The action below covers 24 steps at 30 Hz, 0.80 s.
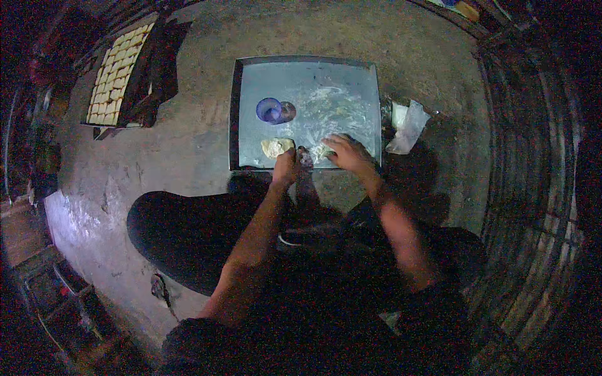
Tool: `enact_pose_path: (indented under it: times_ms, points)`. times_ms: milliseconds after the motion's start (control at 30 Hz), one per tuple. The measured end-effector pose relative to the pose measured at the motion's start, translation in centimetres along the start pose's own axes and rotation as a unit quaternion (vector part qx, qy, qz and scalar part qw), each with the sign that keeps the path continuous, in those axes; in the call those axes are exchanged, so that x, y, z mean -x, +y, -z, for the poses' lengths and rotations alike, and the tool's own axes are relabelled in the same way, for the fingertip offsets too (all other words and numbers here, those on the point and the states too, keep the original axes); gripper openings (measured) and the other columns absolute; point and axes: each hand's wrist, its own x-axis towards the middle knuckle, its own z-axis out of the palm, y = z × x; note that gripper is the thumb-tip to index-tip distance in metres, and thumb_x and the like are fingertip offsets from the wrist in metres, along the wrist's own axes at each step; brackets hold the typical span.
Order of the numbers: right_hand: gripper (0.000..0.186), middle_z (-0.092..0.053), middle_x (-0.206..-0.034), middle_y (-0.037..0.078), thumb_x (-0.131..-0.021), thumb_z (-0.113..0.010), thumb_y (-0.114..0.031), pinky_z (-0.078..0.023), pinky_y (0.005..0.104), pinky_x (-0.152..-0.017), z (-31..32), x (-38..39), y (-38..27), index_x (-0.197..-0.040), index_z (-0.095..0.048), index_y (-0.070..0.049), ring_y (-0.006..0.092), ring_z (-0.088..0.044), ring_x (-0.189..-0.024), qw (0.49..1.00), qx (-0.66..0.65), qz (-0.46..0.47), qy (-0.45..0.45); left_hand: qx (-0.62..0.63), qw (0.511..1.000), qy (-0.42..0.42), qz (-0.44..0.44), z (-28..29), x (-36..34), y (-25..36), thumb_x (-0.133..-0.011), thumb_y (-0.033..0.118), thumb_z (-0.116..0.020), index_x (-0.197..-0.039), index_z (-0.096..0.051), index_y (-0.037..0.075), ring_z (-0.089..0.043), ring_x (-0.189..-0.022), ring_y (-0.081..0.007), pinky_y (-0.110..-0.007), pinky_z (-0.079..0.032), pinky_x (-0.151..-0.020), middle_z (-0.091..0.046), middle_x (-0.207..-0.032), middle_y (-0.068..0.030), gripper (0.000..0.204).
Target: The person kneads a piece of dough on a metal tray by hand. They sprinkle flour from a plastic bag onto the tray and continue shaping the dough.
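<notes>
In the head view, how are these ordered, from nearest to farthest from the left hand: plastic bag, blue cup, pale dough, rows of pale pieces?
1. Pale dough, directly at the left hand.
2. Blue cup, beyond the dough.
3. Plastic bag, to the right.
4. Rows of pale pieces, upper left.

On the floor [194,131], a tray [254,78] bears a cup [268,109] at left, powder [335,103] at right, and, along its near side, dough [272,148], left hand [286,167] and right hand [347,152], left to right. A bag [412,130] lies right of the tray; rows of blocks [118,78] sit far left.
</notes>
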Motion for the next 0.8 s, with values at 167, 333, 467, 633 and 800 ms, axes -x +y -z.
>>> enact_pose_path:
  times_ms: [167,333,467,633,800]
  points:
    - [0.063,-0.047,-0.134,0.023,-0.082,-0.069,-0.025,-0.041,0.0437,-0.102,1.5,0.6,-0.5,-0.136,-0.043,-0.006,0.0393,-0.047,-0.123,0.988,-0.009,-0.129,-0.087,0.007,1.000,-0.005,-0.023,-0.7,-0.1,-1.2,-0.095,0.030,-0.052,-0.091,-0.060,-0.005,-0.062,-0.086,-0.0468,-0.050,-0.048,-0.072,-0.064,-0.086,-0.0290,0.036]
    - [0.047,-0.055,-0.123,0.022,-0.080,-0.064,-0.006,-0.044,0.0428,-0.099,-1.4,0.2,-0.6,-0.125,-0.053,-0.002,0.0393,-0.052,-0.116,0.994,-0.031,-0.108,-0.004,0.027,0.999,0.001,-0.034,-0.6,0.1,-1.7,-0.094,0.030,-0.052,-0.093,-0.060,-0.005,-0.061,-0.088,-0.0470,-0.049,-0.048,-0.073,-0.063,-0.086,-0.0290,0.036]
    - [0.035,-0.061,-0.112,0.020,-0.077,-0.061,0.001,-0.048,0.0428,-0.092,-2.3,-1.2,-0.5,-0.111,-0.061,0.000,0.0383,-0.058,-0.106,0.994,-0.021,-0.104,0.018,0.016,1.000,0.023,-0.010,-0.6,-0.2,-1.2,-0.093,0.029,-0.054,-0.094,-0.061,-0.004,-0.061,-0.089,-0.0465,-0.049,-0.048,-0.075,-0.064,-0.086,-0.0284,0.034]
    - [0.034,-0.063,-0.111,0.020,-0.078,-0.061,-0.007,-0.050,0.0421,-0.087,-1.2,-1.9,-2.7,-0.111,-0.063,-0.001,0.0374,-0.061,-0.101,0.996,-0.080,-0.023,0.024,0.016,1.000,0.007,0.011,-0.1,0.0,-1.0,-0.091,0.028,-0.055,-0.095,-0.061,-0.004,-0.061,-0.089,-0.0458,-0.049,-0.048,-0.076,-0.064,-0.089,-0.0279,0.033]
    - [0.028,-0.066,-0.108,0.019,-0.081,-0.058,-0.011,-0.051,0.0417,-0.085,1.9,-3.4,-3.7,-0.106,-0.067,-0.006,0.0353,-0.064,-0.097,0.978,-0.143,-0.150,0.021,0.001,1.000,0.025,-0.003,-0.4,-0.6,-2.0,-0.091,0.027,-0.055,-0.095,-0.061,-0.004,-0.062,-0.087,-0.0452,-0.049,-0.048,-0.075,-0.064,-0.087,-0.0271,0.032]
